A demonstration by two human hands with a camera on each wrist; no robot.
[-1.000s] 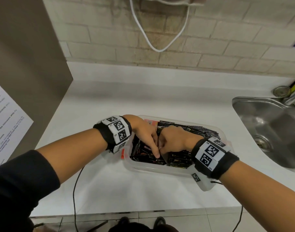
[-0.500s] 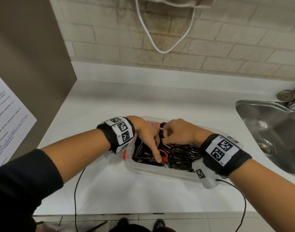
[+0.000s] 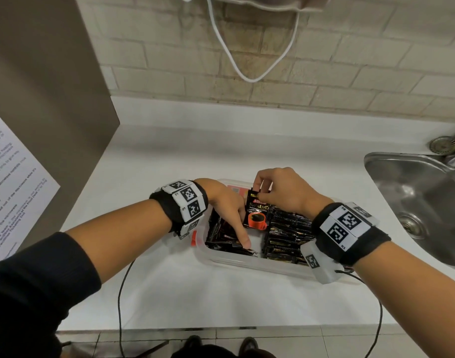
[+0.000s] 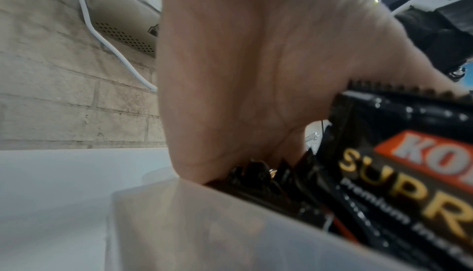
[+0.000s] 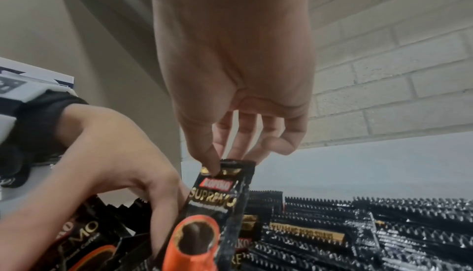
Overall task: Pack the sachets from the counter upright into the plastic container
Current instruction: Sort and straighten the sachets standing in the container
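A clear plastic container [image 3: 247, 262] sits on the white counter. Its right part is packed with upright black sachets [image 3: 288, 233]; more sachets [image 3: 221, 236] lean at its left. My right hand [image 3: 260, 192] pinches the top edge of one black sachet with an orange cup print [image 3: 257, 213] and holds it upright above the gap in the middle. My left hand [image 3: 240, 228] reaches into the container, its straight fingers pressing the leaning sachets leftward. The right wrist view shows the pinched sachet [image 5: 217, 204] beside the left hand [image 5: 115, 164]. The left wrist view shows that sachet [image 4: 409, 174] over the container wall [image 4: 204, 224].
A steel sink [image 3: 428, 202] lies right of the container, with a drain strainer [image 3: 441, 144] behind it. A grey panel [image 3: 40, 99] with a printed sheet [image 3: 9, 189] bounds the left. A white cable [image 3: 247, 73] hangs on the brick wall. Black wires [image 3: 123, 280] trail over the counter's front edge.
My right hand has risen out of the container with one sachet pinched at its top. My left hand has stayed inside, pressing the leaning sachets.
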